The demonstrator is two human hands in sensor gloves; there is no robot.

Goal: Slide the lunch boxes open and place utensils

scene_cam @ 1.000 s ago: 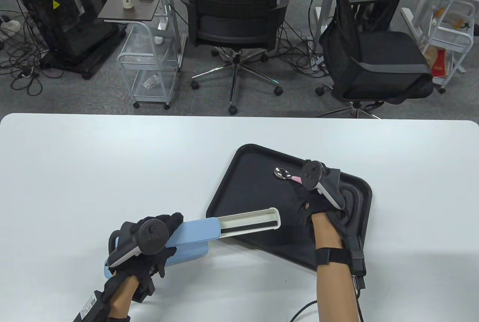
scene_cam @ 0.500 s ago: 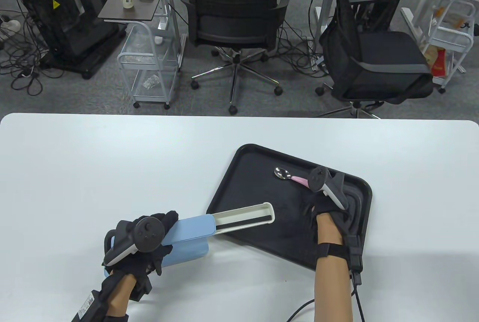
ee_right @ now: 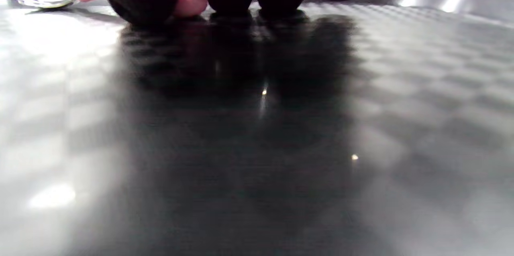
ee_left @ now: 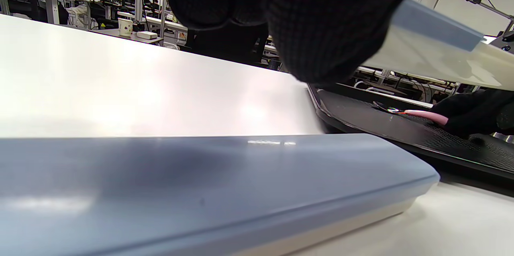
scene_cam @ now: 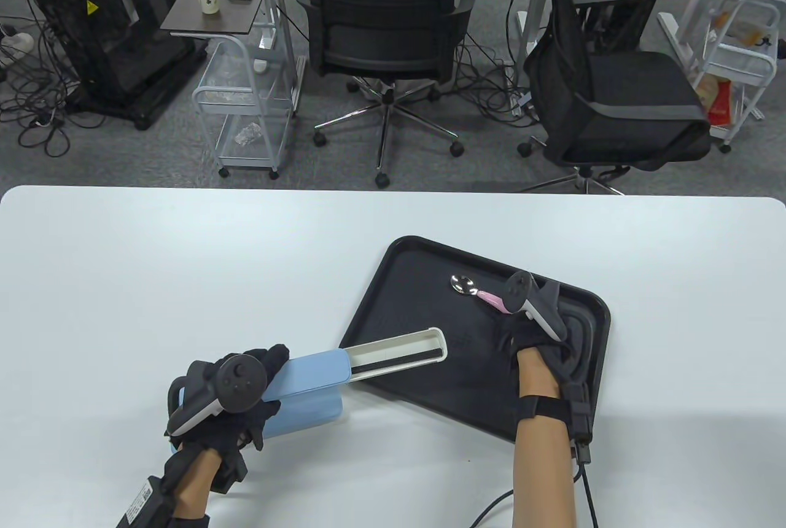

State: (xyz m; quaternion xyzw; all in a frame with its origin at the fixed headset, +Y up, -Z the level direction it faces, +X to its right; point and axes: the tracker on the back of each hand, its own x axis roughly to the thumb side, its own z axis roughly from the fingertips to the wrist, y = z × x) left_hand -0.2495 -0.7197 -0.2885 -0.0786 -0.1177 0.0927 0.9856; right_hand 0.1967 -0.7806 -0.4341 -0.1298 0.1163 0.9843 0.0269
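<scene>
Here the spoon [scene_cam: 476, 291] lies on the tray [scene_cam: 405, 301], bowl toward 10 o'clock; right hand [scene_cam: 531, 331] pinches its handle. Left hand [scene_cam: 230, 405] grips the box [scene_cam: 313, 384], drawer [scene_cam: 396, 354] toward 2 o'clock.

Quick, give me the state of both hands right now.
Left hand: grips the blue utensil case, its white drawer slid out.
Right hand: fingers down on the pink spoon handle; grip cannot be told.

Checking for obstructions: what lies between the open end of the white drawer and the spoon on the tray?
Only bare black tray floor separates the white drawer from the spoon; nothing sits in that gap, as the table view shows.
</scene>
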